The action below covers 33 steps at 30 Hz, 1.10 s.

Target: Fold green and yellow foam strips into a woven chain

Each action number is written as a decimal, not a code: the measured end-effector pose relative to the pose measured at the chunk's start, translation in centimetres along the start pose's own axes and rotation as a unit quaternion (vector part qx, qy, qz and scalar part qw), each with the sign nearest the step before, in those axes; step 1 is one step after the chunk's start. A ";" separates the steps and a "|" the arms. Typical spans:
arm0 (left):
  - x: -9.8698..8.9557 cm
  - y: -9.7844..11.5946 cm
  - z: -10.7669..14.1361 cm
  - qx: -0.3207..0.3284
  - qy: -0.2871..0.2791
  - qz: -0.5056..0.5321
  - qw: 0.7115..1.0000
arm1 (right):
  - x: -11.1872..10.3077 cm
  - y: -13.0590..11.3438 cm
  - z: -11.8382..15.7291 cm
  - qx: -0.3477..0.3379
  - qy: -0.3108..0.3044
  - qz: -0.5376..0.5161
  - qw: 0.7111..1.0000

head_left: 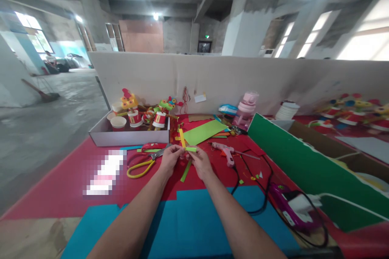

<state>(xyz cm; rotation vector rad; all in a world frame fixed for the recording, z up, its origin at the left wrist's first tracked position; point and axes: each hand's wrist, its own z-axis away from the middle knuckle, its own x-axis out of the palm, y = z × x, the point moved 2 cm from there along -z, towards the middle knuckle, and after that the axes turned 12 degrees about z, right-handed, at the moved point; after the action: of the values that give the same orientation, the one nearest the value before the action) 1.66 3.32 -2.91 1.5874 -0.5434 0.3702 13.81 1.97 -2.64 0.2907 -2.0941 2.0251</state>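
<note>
Pinching at a red-covered table, one person's two bare hands meet right of one yellow-looped pair of metal scissors: the left hand has its fingertips closed on the near end of one narrow yellow paper strip, long axis running near to far. Crossing left to right between the fingertips lies one short light-green paper strip, its right end clamped by the right hand, the nearer of the two to one pink plastic glue gun at right.
</note>
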 end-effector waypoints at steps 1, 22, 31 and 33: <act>0.0 0.0 0.0 -0.001 0.005 0.001 1.000 | 0.0 0.0 0.0 -0.001 0.001 0.002 1.000; -0.2 -0.4 0.1 0.013 0.016 -0.022 1.000 | 0.0 -0.2 0.2 -0.059 0.068 0.125 0.988; 0.8 -0.1 0.4 -0.005 -0.010 -0.015 1.000 | -0.1 -1.1 0.5 -0.067 0.115 0.131 0.982; 1.0 0.0 0.4 -0.018 -0.025 0.002 1.000 | 0.0 -1.2 0.6 -0.057 0.116 0.117 0.985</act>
<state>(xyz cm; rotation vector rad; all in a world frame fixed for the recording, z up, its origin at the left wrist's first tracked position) 2.46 2.78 -2.44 1.5650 -0.5881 0.3224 14.12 1.38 -1.52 -0.2114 -2.1673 1.9382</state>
